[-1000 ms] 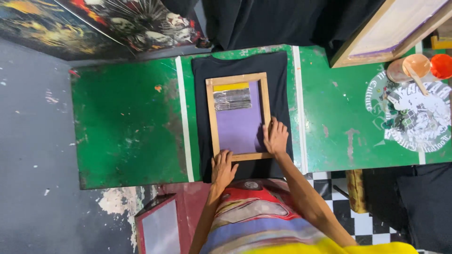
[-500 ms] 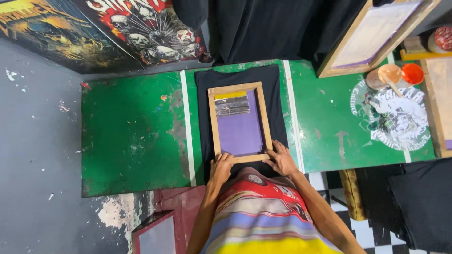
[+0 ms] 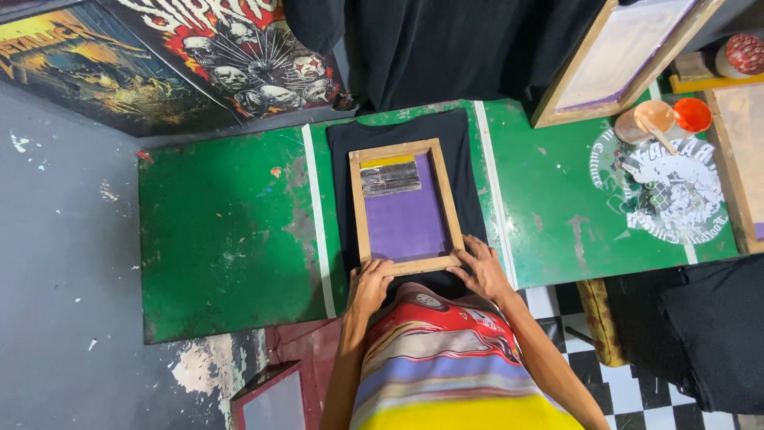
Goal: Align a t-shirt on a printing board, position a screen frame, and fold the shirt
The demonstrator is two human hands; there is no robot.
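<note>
A wooden-framed printing screen [image 3: 406, 205] with purple mesh lies flat on a black shirt [image 3: 398, 127] spread over the green table [image 3: 223, 231]. A grey smear of ink sits near the screen's far end. My left hand [image 3: 368, 285] rests on the near left corner of the frame, fingers over the wood. At the near right corner, my right hand [image 3: 481, 269] presses flat on the frame and the shirt beside it. Neither hand lifts the screen.
A second wooden screen [image 3: 617, 56] leans at the back right. Orange cups [image 3: 672, 118] and a white printed design [image 3: 672, 191] lie on the table's right part. Posters [image 3: 215, 48] hang at the back left. Another frame [image 3: 270, 398] stands by the floor.
Both hands have come down to the near edge of the frame; a second ago the right hand lay higher on the frame's right side. The view has shifted.
</note>
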